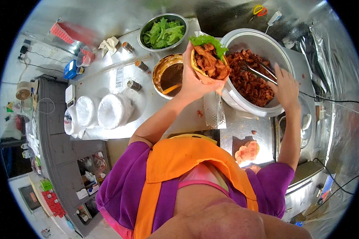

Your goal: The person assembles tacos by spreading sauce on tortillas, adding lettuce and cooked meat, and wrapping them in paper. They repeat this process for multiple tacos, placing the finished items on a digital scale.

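My left hand [193, 84] is wrapped round a wrap [210, 67], held up at the near left rim of a big white pot [249, 32]. Reddish-brown meat pieces [214, 65] and a green lettuce leaf [208, 40] fill its open top. In the pot lies a heap of the same chopped meat [249, 89]. My right hand [286, 85] reaches over the pot's right side and grips metal tongs [263, 75], their tips down among the meat. To the left of the wrap stands a bowl of brown sauce [157, 71] with an orange-handled utensil [169, 90] in it.
A steel bowl [141, 43] of lettuce stands at the back. Several small spice jars [134, 85] and plastic-wrapped white stacks [115, 111] are on the left of the metal table. A printed paper sleeve [247, 151] lies near me. Scissors [258, 11] hang at the foil wall.
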`<state>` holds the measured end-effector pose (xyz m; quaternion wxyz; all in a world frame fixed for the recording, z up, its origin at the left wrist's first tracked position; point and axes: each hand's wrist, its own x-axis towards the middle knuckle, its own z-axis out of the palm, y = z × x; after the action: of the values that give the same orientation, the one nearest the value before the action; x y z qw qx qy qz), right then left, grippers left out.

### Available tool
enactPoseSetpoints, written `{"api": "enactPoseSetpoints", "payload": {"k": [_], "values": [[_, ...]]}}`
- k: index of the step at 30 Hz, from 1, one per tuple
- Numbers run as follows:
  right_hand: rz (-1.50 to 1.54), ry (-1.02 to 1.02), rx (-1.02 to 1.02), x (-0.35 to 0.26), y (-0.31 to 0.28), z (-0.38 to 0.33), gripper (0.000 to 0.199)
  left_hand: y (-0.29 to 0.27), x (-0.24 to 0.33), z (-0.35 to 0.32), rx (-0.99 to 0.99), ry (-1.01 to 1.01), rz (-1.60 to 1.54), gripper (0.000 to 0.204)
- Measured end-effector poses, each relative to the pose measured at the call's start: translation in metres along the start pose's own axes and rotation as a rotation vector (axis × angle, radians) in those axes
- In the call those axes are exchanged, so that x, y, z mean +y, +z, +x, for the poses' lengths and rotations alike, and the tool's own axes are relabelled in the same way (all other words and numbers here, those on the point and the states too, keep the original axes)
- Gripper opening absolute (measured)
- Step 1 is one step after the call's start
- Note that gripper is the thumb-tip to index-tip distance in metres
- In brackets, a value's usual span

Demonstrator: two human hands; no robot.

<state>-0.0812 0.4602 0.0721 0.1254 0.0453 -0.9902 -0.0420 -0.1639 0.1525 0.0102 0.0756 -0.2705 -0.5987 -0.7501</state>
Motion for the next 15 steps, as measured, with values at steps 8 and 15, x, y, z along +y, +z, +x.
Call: {"api": "enactPoseSetpoints", "payload": {"k": [8, 15], "values": [[0.599, -0.094, -0.103, -0.215, -0.072, 0.057, 0.099, -0.031, 0.002, -0.025, 0.141, 0.191, 0.318, 0.133], [0.392, -0.298, 0.011, -0.357, -0.046, 0.097, 0.081, -0.174, 0.030, -0.054, 0.194, 0.195, 0.628, 0.120]]}}
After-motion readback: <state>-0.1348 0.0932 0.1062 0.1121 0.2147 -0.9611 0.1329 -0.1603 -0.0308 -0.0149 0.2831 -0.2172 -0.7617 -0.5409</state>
